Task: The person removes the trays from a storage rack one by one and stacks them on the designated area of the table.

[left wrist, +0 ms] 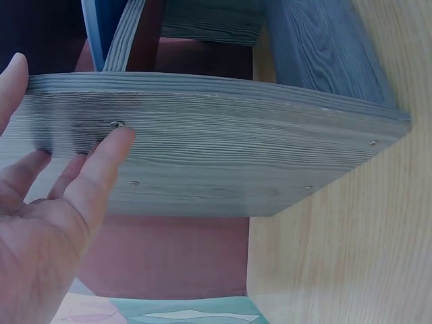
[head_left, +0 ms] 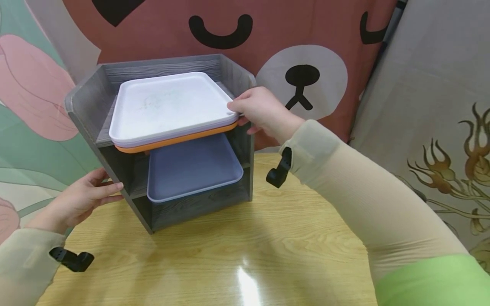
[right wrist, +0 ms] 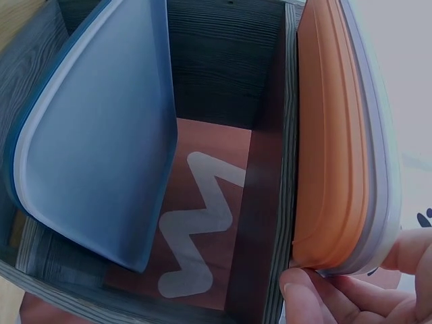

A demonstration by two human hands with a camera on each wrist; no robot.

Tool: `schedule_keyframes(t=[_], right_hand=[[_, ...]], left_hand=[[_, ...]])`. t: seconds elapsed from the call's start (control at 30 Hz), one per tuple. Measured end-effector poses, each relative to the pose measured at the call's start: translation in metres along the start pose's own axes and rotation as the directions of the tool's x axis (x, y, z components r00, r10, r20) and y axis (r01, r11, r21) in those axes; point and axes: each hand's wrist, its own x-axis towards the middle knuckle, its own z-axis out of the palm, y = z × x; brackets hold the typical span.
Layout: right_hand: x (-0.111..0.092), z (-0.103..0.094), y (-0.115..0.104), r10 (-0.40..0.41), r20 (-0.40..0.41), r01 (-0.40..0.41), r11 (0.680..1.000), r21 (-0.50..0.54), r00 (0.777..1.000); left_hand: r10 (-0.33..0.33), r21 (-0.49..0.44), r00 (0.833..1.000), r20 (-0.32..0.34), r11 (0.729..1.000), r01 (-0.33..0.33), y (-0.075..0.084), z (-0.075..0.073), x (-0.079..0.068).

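Note:
A grey wood-grain shelf unit [head_left: 237, 146] stands on the table. On its top board lies a stack of trays: a white tray [head_left: 172, 104] uppermost, a lavender tray [right wrist: 370, 135] under it, and an orange tray [head_left: 176, 140] at the bottom. My right hand [head_left: 264, 111] pinches the stack's front right corner, thumb on top and fingers beneath. A blue-grey tray [head_left: 195, 170] sits on the middle shelf, its front sticking out past the unit. My left hand [head_left: 82, 197] touches the unit's left side panel [left wrist: 223, 148] with extended fingers.
The wood-grain table [head_left: 245, 250] extends in front of the unit and to its right. Behind hangs a red cloth [head_left: 160, 34] with a cartoon animal face. A pale curtain [head_left: 428, 85] with a plant print hangs at the right.

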Motion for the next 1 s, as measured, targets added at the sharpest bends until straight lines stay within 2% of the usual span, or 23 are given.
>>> schedule_keyframes(t=[0.37,0.43,0.57,0.7,0.87,1.0], right_hand=[[0.0036,0.0025,-0.0021,-0.051,-0.069,0.043,0.992,-0.116,0.996],[0.0039,0.0022,-0.0019,-0.066,-0.083,0.052,0.987,-0.152,0.994],[0.0031,0.0012,-0.0019,-0.094,-0.103,0.068,0.970,-0.232,0.990],[0.0012,0.0004,-0.0038,-0.098,-0.114,0.062,0.958,-0.281,0.989],[-0.0007,0.0003,-0.0063,-0.101,-0.121,0.062,0.956,-0.287,0.987],[-0.0013,0.0009,-0.0083,-0.089,-0.125,0.055,0.966,-0.253,0.988]], left_hand=[[-0.068,0.147,0.997,-0.044,0.986,0.073,0.0077,0.0028,-0.0031],[-0.067,0.127,0.997,-0.040,0.989,0.071,0.0079,0.0033,-0.0030],[-0.052,0.011,0.998,-0.032,0.999,0.052,0.0051,0.0039,-0.0027],[-0.042,-0.083,0.998,-0.037,0.996,0.039,0.0017,0.0045,-0.0027],[-0.048,-0.113,0.998,-0.051,0.993,0.042,0.0006,0.0045,-0.0039],[-0.051,-0.142,0.997,-0.060,0.989,0.042,0.0007,0.0038,-0.0056]])
